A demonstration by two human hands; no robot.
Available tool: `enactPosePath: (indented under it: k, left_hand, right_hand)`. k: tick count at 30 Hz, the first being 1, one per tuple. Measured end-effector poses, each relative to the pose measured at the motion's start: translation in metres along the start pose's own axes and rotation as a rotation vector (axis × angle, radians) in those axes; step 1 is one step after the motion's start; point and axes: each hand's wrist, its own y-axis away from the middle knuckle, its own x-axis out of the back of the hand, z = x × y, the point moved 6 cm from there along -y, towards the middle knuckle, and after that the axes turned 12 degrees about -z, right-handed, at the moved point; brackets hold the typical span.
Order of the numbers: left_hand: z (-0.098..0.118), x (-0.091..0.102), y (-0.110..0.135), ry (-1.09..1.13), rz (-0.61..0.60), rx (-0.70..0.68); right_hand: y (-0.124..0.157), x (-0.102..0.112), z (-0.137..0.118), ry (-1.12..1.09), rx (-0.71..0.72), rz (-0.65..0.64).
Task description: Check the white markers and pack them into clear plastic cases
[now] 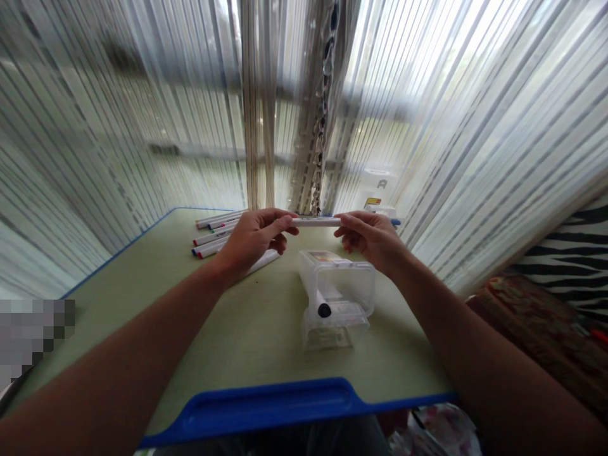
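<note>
Between my two hands a white marker is held level above the far part of the table. My left hand pinches its left end with thumb and fingers. The other end is gripped by my right hand. Below lies a clear plastic box on its side, its opening toward me; a marker with a black end rests in it. Several white markers with coloured ends lie beyond and left of my left hand, partly hidden by it.
The pale green table has a blue rim with a moulded tray at the near edge. Behind my right hand stands a clear container by the striped curtain. A patterned couch and a plastic bag are at the right.
</note>
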Motion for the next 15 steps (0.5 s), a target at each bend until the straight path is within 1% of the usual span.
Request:
enactPosePath:
  k: [2, 6, 12, 15]
  left_hand:
    - [-0.0017, -0.0012, -0.0005, 0.003, 0.0, 0.014]
    - [-0.0015, -0.0039, -0.0007, -0.072, 0.007, -0.005]
    - [0.002, -0.0065, 0.0005, -0.258, 0.007, -0.026]
    - [0.0039, -0.0063, 0.0009, -0.264, 0.011, -0.026]
  right_hand:
    - [0.0001, -0.0021, 0.0009, -0.02, -0.019, -0.005]
    - [0.0002, -0.0054, 0.0025, -0.009, -0.02, -0.016]
    - [0.0009, -0.0035, 0.0064, 0.044, -0.026, 0.015]
    - [0.0013, -0.0038, 0.0052, 0.027, -0.03, 0.011]
